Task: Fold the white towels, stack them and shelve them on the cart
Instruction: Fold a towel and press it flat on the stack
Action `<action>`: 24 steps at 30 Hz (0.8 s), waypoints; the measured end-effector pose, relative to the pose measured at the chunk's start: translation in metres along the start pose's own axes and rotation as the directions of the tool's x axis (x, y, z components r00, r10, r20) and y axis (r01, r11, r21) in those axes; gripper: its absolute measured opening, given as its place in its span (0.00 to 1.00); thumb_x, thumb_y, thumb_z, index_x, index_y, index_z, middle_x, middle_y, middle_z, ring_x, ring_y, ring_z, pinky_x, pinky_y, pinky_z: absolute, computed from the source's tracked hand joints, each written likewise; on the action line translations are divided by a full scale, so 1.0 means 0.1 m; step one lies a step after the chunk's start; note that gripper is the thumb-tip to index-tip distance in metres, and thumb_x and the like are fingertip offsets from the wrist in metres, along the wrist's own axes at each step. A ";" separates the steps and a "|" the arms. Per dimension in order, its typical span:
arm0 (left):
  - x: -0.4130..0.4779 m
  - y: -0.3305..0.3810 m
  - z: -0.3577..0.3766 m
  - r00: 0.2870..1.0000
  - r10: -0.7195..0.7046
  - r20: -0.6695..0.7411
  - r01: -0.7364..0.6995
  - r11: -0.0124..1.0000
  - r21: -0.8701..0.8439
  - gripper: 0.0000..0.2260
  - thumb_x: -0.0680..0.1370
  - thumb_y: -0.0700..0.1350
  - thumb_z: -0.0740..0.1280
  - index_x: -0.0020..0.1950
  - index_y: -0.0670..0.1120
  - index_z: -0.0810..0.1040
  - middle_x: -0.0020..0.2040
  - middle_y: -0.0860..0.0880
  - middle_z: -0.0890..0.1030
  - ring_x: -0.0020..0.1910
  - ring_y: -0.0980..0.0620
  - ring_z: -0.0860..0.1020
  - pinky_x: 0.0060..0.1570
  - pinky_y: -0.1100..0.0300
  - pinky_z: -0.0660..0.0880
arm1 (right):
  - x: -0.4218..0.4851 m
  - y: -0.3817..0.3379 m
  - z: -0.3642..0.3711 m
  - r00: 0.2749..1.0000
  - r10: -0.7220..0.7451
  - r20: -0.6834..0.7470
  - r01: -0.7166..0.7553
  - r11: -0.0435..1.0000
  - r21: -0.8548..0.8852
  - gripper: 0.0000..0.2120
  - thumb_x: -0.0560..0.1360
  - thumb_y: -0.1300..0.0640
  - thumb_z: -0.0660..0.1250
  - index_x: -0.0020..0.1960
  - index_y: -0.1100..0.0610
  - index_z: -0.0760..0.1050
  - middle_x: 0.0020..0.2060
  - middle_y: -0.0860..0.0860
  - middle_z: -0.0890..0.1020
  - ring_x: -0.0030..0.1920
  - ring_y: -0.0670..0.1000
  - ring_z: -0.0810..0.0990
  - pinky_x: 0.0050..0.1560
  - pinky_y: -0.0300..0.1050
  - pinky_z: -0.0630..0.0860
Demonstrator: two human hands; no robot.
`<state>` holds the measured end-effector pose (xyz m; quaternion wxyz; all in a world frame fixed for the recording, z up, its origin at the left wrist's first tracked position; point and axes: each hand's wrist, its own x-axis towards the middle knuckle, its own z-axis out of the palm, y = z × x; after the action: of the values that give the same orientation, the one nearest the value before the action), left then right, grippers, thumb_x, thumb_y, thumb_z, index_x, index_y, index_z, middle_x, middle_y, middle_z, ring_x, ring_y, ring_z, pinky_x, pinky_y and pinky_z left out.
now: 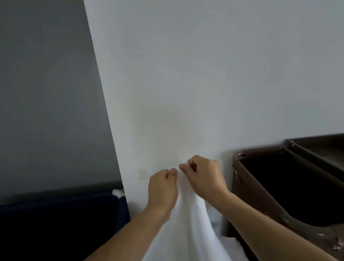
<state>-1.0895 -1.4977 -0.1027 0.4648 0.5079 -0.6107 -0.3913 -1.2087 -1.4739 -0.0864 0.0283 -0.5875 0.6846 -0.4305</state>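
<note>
Hands, two, bare, raised side by side before a white wall (223, 61). Left hand (163, 186): fingers curled, thumb and forefinger pinching the upper edge of a white towel (196, 234). Right hand (204, 175): likewise curled and pinching the same edge, just beside the left, the fingertips of the two nearly meeting.

Towel, white, one: hangs from the two pinches, falling between the forearms in long loose folds and running out past the lower edge of view. Its lower end is not visible.

Linen, white, further (232, 249): heaped below the right forearm, behind the hanging towel; count and state of folding cannot be told.

Cart, brown (245, 190): stands to the right of the hands, against the wall, with a deep dark compartment open at the top and a second ledge beyond it.

Bin, dark navy (49, 228): to the left of the hands, below a grey wall (36, 102); a scrap of white cloth (118, 193) shows at its corner nearest the hands.
</note>
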 end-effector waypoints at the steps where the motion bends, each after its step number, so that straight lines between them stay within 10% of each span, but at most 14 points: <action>1: -0.04 -0.02 0.06 1.000 0.017 0.011 -0.017 1.000 0.025 0.18 0.84 0.45 0.57 0.41 0.38 0.79 0.37 0.46 0.79 0.36 0.49 0.75 0.38 0.55 0.72 | -0.06 0.00 0.05 1.000 -0.024 0.014 0.025 1.000 -0.013 0.15 0.78 0.49 0.65 0.41 0.58 0.80 0.36 0.52 0.83 0.39 0.53 0.79 0.43 0.50 0.75; 10: -0.17 -0.24 0.02 0.987 0.000 0.159 0.012 0.997 -0.070 0.16 0.75 0.50 0.57 0.43 0.39 0.77 0.39 0.44 0.79 0.42 0.47 0.77 0.46 0.50 0.77 | -0.28 0.09 0.11 0.943 -0.130 0.308 0.169 0.980 -0.106 0.15 0.82 0.56 0.56 0.53 0.60 0.80 0.47 0.55 0.80 0.48 0.55 0.78 0.51 0.50 0.74; 15: -0.14 -0.27 -0.08 0.966 0.043 0.255 -0.052 0.998 0.028 0.15 0.67 0.61 0.62 0.35 0.49 0.74 0.30 0.56 0.78 0.34 0.59 0.77 0.40 0.68 0.74 | -0.26 0.05 0.00 0.874 -0.038 0.484 -0.048 0.985 0.165 0.11 0.73 0.63 0.58 0.46 0.67 0.77 0.44 0.57 0.78 0.46 0.57 0.77 0.54 0.57 0.75; 20: -0.21 -0.27 -0.18 0.966 0.189 0.178 -0.204 0.976 0.071 0.07 0.77 0.46 0.71 0.39 0.50 0.83 0.36 0.48 0.82 0.37 0.48 0.79 0.41 0.54 0.76 | -0.22 0.12 -0.09 0.741 -0.077 0.667 -0.335 0.819 0.466 0.18 0.75 0.60 0.57 0.52 0.74 0.76 0.43 0.57 0.79 0.47 0.53 0.79 0.61 0.57 0.78; 24: -0.19 -0.25 -0.27 0.967 0.120 0.225 -0.124 0.992 0.005 0.09 0.80 0.48 0.68 0.43 0.47 0.84 0.35 0.54 0.82 0.38 0.52 0.79 0.41 0.63 0.76 | -0.12 0.17 -0.23 0.833 -0.069 0.548 -0.252 0.835 0.489 0.13 0.80 0.62 0.59 0.49 0.62 0.83 0.45 0.56 0.86 0.49 0.58 0.84 0.48 0.48 0.77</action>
<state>-1.0563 -1.4836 -0.1229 0.4113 0.4262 -0.6929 -0.4112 -1.2303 -1.4517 -0.0880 0.4079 -0.6177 0.5259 -0.4188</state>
